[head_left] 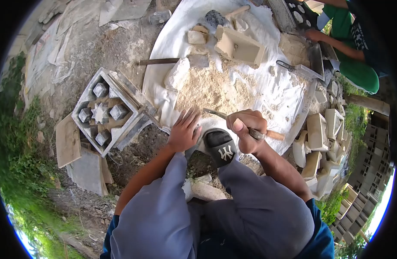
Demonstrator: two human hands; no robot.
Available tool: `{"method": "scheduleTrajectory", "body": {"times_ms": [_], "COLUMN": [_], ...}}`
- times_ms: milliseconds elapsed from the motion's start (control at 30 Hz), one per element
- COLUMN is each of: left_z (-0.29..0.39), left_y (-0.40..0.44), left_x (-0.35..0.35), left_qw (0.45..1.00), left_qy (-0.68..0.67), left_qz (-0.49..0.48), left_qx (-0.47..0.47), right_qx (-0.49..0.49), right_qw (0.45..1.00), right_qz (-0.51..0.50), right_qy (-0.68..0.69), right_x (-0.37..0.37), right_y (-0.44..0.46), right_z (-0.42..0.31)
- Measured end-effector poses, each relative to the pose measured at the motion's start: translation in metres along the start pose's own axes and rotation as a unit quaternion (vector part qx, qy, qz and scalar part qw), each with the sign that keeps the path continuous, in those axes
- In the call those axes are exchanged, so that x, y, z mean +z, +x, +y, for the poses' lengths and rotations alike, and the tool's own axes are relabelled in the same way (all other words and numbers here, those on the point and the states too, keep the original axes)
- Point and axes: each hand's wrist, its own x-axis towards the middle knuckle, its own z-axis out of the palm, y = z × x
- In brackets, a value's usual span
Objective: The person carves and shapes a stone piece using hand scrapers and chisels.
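Right hand [249, 128] clenches one wooden-handled metal tool [275, 135], left hand [184, 131] outstretched, one black slide sandal [218, 139] between them, one star-centred mould [100, 113] leftward, one hollow block [243, 48] ahead.

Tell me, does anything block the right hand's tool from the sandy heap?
Nothing visible does. In the right hand, the tool has its tip by the near edge of the sandy heap; the left hand is close, left of the tip.

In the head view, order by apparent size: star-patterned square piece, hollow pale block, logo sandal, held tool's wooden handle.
Star-patterned square piece
Hollow pale block and logo sandal: unsure; sandal seems nearer the camera
Wooden handle
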Motion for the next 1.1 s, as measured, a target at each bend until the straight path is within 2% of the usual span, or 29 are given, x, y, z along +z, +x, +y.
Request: {"method": "scheduleTrajectory", "body": {"times_ms": [133,233,300,400,633,700,833,1000,1100], "left_z": [0.013,0.005,0.004,0.006,0.004,0.006,0.003,0.003,0.002], "left_y": [-0.007,0.0,0.001,0.001,0.001,0.002,0.001,0.005,-0.001], "left_x": [0.006,0.006,0.005,0.005,0.007,0.006,0.008,0.009,0.009], "left_qw": [0.996,0.994,0.995,0.996,0.996,0.997,0.996,0.996,0.995], "left_qy": [-0.044,-0.067,-0.063,-0.055,-0.049,-0.043,-0.055,-0.039,-0.05], "left_qz": [-0.068,-0.086,-0.082,-0.066,-0.062,-0.06,-0.072,-0.068,-0.076], "left_qx": [-0.029,0.007,0.016,0.026,0.032,0.038,0.028,0.037,0.033], "right_qx": [0.027,0.022,-0.046,-0.006,-0.002,0.014,-0.011,0.0,-0.005], "right_qw": [0.993,0.994,0.996,0.994,1.0,0.993,0.999,0.992,0.999], "right_qz": [-0.064,-0.059,-0.06,-0.08,-0.023,-0.062,-0.044,-0.077,-0.005], "right_qy": [-0.1,-0.086,-0.043,-0.069,0.006,-0.096,-0.027,-0.096,-0.054], "right_x": [-0.011,-0.008,0.001,-0.001,-0.004,-0.008,-0.006,-0.021,-0.013], "right_y": [-0.003,0.006,0.007,0.0,0.002,0.002,0.005,0.001,0.002], "right_z": [0.02,0.003,-0.005,0.015,0.008,0.016,-0.013,0.017,-0.011]}}
